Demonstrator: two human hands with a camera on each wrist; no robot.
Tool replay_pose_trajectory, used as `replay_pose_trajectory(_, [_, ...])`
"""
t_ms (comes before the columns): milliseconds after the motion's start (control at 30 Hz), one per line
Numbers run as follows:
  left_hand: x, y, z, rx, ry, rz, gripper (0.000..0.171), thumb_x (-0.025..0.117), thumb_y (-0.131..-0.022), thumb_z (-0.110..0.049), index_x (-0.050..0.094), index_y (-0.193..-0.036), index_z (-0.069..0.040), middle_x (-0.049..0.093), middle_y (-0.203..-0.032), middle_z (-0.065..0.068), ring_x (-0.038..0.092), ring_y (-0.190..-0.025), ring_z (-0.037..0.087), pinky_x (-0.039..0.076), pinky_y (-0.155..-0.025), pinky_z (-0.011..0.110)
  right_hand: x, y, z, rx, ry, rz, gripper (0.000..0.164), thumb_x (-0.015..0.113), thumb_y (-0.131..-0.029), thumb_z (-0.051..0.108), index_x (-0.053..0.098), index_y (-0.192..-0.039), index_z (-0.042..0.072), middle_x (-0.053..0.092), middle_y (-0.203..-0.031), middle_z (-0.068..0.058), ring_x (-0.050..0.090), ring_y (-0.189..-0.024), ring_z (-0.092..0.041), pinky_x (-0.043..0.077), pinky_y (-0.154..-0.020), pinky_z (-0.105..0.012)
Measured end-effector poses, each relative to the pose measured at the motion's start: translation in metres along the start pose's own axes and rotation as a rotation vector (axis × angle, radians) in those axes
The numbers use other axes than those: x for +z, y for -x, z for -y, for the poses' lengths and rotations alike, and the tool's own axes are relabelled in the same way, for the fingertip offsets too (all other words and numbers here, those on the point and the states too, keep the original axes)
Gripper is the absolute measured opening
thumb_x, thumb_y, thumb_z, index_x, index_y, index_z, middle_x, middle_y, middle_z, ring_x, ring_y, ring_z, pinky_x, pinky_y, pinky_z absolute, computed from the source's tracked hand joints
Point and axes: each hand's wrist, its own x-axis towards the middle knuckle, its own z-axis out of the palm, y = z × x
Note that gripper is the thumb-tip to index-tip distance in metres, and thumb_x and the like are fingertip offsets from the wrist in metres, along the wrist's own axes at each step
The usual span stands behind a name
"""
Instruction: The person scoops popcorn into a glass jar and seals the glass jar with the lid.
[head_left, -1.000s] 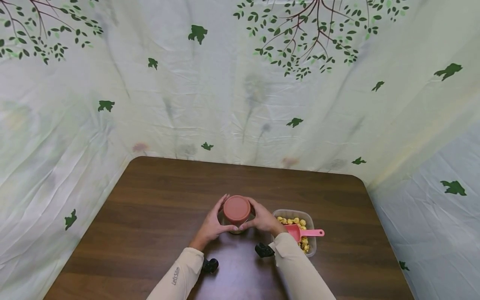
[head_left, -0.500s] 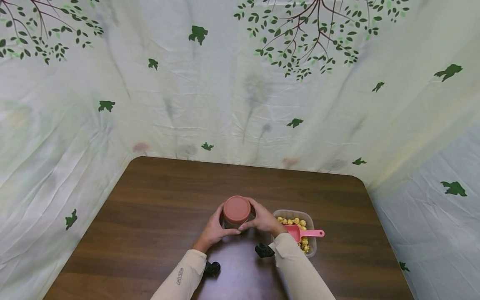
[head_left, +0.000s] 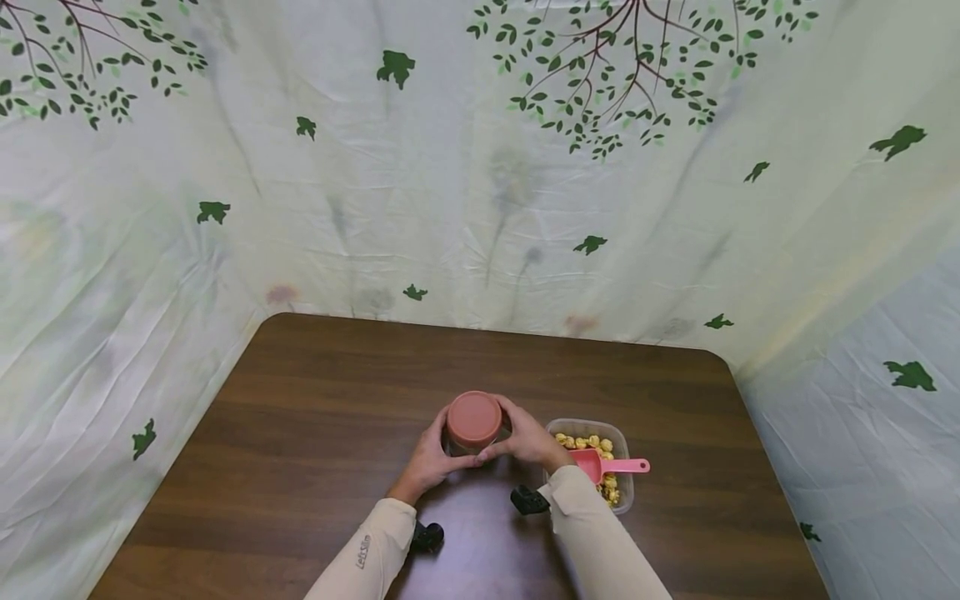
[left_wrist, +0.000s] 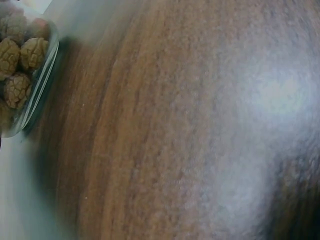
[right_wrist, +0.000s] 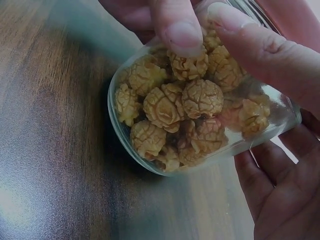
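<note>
A glass jar with a dull red round lid stands upright on the table, held between both hands. Knobbly golden-brown popcorn balls show through its clear wall in the right wrist view. My left hand curls round the jar's left side, and my right hand grips its right side. The two thumbs meet at the near side, below the lid. Behind the jar, the left fingertips are hidden in the head view. A corner of the jar, with popcorn inside, enters the left wrist view.
Beside the right forearm is a clear plastic container of popcorn, partly covered by the sleeve. A pink scoop lies across it, handle pointing right. Printed cloth hangs behind the brown wooden table and along its sides.
My left hand has shifted slightly rightward, its fingertips slipping out of sight behind the jar and its thumb sliding over to the right thumb. The right hand and jar have stayed put.
</note>
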Motion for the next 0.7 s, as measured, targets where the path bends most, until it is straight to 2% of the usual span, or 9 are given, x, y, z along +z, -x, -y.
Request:
replay_pose_trajectory(267, [0.007,-0.009,0.039,-0.004,-0.002,-0.019,0.093,0.089,-0.064,-0.004,0.039,-0.142,-0.002,0.051,-0.137,0.018,0.045,-0.128,0.033,0.031,-0.108,0.052,-0.003,0.000,-0.002,-0.022,-0.012,0.009,0.090,0.086,-0.071,0.011,0.035,-0.146,0.009,0.045,-0.144,-0.010,0.039,-0.135,-0.029,0.029,-0.111,-0.050])
replay_pose_trajectory(500, [0.005,-0.010,0.044,0.004,-0.003,-0.008,0.095,0.091,-0.063,-0.015,0.040,-0.142,-0.005,0.052,-0.137,0.017,0.045,-0.128,0.032,0.030,-0.109,0.053,-0.004,0.000,-0.001,-0.061,-0.082,0.013,0.096,0.086,-0.070,0.005,0.030,-0.149,0.005,0.043,-0.145,-0.014,0.039,-0.135,-0.031,0.028,-0.111,-0.050])
replay_pose_trajectory(700, [0.004,-0.008,0.042,-0.017,-0.016,0.000,0.097,0.090,-0.065,-0.019,0.037,-0.145,-0.004,0.050,-0.139,0.018,0.044,-0.129,0.033,0.029,-0.109,0.054,-0.002,0.001,0.002,-0.077,-0.082,-0.025,0.098,0.086,-0.070,0.007,0.030,-0.150,0.010,0.045,-0.144,-0.011,0.038,-0.135,-0.029,0.024,-0.112,-0.054])
